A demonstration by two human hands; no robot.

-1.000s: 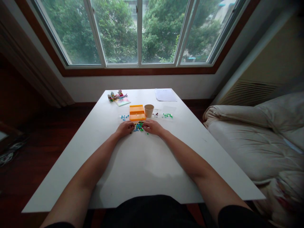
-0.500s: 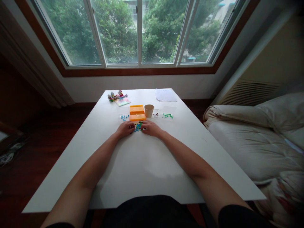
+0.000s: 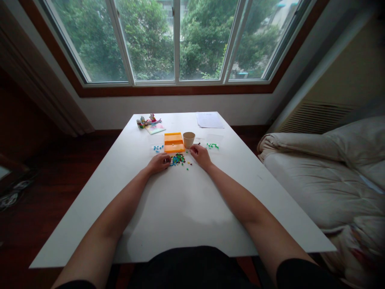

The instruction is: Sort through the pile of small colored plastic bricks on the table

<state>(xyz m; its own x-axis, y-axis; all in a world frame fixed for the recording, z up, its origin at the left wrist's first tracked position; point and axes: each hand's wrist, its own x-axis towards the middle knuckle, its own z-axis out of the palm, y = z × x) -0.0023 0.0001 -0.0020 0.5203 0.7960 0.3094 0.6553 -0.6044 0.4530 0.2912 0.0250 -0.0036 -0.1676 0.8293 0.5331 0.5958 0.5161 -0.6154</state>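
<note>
A small pile of tiny coloured pieces (image 3: 179,159) lies on the white table (image 3: 180,208), in front of an orange box (image 3: 173,143). My left hand (image 3: 160,162) rests at the pile's left edge, fingers curled onto the table. My right hand (image 3: 200,155) sits right of the pile, just below a paper cup (image 3: 189,139), fingertips pinched together near a few dark pieces. Whether either hand holds a piece is too small to see.
Blue pieces (image 3: 157,148) lie left of the box, green pieces (image 3: 213,146) right of the cup. Toy figures on a colourful card (image 3: 151,123) and paper sheets (image 3: 209,119) sit at the table's far end. A cushioned sofa (image 3: 325,176) stands at the right.
My right hand has left the pile and moved right and away, up toward the cup. The pile now shows fully. My left hand has stayed in place.
</note>
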